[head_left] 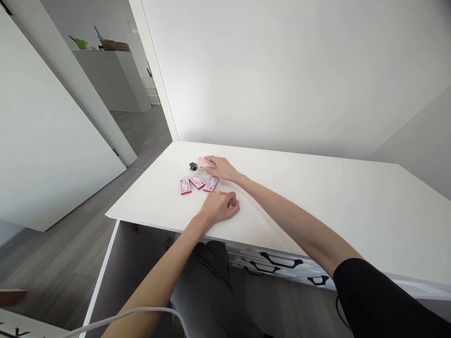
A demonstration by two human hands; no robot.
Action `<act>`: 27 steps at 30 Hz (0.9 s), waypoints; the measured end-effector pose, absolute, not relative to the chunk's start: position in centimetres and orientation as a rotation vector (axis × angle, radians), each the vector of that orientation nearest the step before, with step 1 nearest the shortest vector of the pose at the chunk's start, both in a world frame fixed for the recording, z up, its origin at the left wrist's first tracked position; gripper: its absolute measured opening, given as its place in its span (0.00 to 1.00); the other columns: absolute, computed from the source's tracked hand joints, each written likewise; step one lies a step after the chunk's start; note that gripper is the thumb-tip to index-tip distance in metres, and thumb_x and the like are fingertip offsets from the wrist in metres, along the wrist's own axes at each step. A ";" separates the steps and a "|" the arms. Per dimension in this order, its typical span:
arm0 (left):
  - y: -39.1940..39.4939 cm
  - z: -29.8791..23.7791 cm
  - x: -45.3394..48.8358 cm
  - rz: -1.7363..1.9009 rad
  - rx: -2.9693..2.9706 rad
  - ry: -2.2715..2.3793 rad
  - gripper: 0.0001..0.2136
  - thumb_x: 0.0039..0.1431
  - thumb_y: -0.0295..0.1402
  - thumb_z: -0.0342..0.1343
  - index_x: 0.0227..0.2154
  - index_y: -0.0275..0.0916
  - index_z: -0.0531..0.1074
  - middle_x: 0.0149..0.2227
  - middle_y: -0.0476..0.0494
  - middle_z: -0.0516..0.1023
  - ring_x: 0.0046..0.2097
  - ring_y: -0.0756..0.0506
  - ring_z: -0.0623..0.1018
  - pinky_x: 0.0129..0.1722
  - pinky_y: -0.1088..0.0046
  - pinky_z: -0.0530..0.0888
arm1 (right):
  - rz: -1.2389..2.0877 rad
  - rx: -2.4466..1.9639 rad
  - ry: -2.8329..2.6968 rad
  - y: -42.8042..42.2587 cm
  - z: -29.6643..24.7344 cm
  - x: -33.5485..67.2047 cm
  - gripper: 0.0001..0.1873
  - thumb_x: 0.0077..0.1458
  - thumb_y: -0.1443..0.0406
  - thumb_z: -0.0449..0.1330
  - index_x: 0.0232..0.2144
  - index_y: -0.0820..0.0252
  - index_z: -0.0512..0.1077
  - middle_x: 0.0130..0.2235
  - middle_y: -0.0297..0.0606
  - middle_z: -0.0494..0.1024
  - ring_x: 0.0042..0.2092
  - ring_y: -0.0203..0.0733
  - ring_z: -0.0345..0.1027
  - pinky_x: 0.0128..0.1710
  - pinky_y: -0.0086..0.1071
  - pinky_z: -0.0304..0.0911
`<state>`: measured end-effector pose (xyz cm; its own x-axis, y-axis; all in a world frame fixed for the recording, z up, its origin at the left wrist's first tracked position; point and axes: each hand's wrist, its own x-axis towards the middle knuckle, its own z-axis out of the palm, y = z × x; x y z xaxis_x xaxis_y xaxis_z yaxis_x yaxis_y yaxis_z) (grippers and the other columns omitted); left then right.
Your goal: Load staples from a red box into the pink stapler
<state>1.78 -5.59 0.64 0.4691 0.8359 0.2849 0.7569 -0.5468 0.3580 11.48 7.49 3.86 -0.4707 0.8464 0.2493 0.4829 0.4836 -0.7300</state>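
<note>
My right hand [222,168] reaches across to the back left of the white tabletop [317,206], its fingers closed around one end of a pink, rounded object [204,162]. The kind of that object cannot be made out. A small pale piece with dark markings [201,170] lies just under those fingers, partly covered. Left of it sits a small black clip-like item [193,166]. Three small red-and-white boxes [197,181] lie in a loose row nearer to me. My left hand [219,207] rests near the front edge, fingers curled with nothing visible in them.
Below the tabletop are drawers with black handles [282,260] and an open dark compartment [137,253]. A white wall [275,70] stands behind. A white cable [141,310] crosses my left forearm. At left, a doorway shows a grey cabinet [109,80].
</note>
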 end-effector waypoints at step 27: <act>-10.9 0.6 2.6 0.559 2.570 1.613 0.16 0.66 0.33 0.47 0.22 0.42 0.53 0.20 0.50 0.61 0.23 0.48 0.56 0.29 0.66 0.49 | 0.365 -1.637 -1.993 -16.5 -2.8 33.2 0.30 0.72 0.48 0.50 0.69 0.48 0.66 0.75 0.39 0.63 0.76 0.57 0.55 0.72 0.59 0.63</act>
